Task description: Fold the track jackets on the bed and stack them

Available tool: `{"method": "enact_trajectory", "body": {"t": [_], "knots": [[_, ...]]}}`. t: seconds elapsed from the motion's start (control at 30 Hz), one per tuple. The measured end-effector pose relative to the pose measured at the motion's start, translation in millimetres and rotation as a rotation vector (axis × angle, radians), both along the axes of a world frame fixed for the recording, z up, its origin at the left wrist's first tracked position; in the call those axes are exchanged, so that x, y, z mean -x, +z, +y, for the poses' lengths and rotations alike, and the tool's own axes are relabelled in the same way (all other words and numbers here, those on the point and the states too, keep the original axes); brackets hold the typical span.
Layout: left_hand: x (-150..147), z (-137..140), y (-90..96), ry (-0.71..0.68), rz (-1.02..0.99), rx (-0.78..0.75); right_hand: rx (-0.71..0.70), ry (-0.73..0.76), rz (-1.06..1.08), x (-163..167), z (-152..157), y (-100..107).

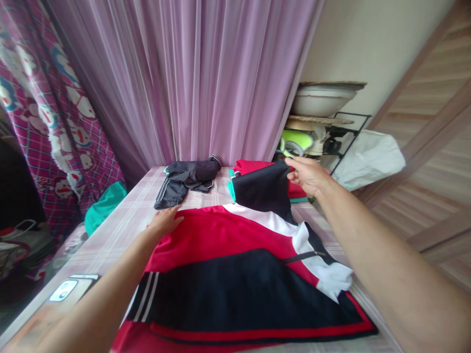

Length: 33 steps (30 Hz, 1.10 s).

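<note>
No lettering, label, brand, number or sign can be read here.

Single head-worn view, facing forward and down, close above a table (114, 240), purple curtain (221, 73) ahead

Illumination is moderate and diffuse; shadows are soft. The pale wall (371, 54) and white bag (375, 157) register bright. The far-left edge falls into deep shadow. The black garment panel (235, 294) retains little surface detail. Wide-angle distortion slants and stretches the door (437, 196). Slight haze and softness reduce fine detail, notably toward the frame edges.
</note>
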<state>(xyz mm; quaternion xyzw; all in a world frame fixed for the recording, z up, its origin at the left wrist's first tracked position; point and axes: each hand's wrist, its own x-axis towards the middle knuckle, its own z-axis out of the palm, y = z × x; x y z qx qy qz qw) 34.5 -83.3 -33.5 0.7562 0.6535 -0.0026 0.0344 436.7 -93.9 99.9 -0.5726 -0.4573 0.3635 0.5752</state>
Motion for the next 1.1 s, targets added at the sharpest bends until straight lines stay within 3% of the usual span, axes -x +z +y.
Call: {"method": "enact_trajectory", "body": {"t": [0.13, 0.3, 0.4, 0.5, 0.6, 0.7, 0.83, 0.97, 1.1], "knots": [[13.2, 7.0, 8.8, -0.058, -0.059, 0.095, 0.011, 0.031, -0.003, -10.7, -30.5, 2.8], [26.6, -24.7, 18.5, -0.225, -0.045, 0.017, -0.05, -0.003, 0.002, -34.3, -72.4, -9.2], [32.4, -52.2, 17.2, -0.296, 0.037, -0.023, -0.011, 0.091, 0.012, -41.8, -106.8, -35.3], [33.0, -74.2, 11.1, -0.324, 0.107, 0.005, 0.166, 0.254, -0.007, -44.0, -138.1, -71.4], [31.7, -83.3, 6.8, -0.317, 0.118, 0.04, 0.351, 0.403, -0.147, -44.3, -155.8, -101.4], [24.7, -83.4, 11.3, -0.274, 0.095, 0.062, 0.421, 0.532, -0.333, -41.0, -161.6, -116.2], [-19.9, -89.2, 31.8, -0.326, 0.104, -0.017, 0.441, 0.653, -0.528, -28.4, -163.4, -118.7], [-105.1, -110.2, 44.0, -0.622, 0.063, -0.12, 0.415, 0.755, -0.673, -14.3, -167.5, -113.9], [-181.2, -123.7, 29.9, -0.957, 0.06, -0.26, 0.275, 0.862, -0.672, -8.4, -177.7, -108.4]]}}
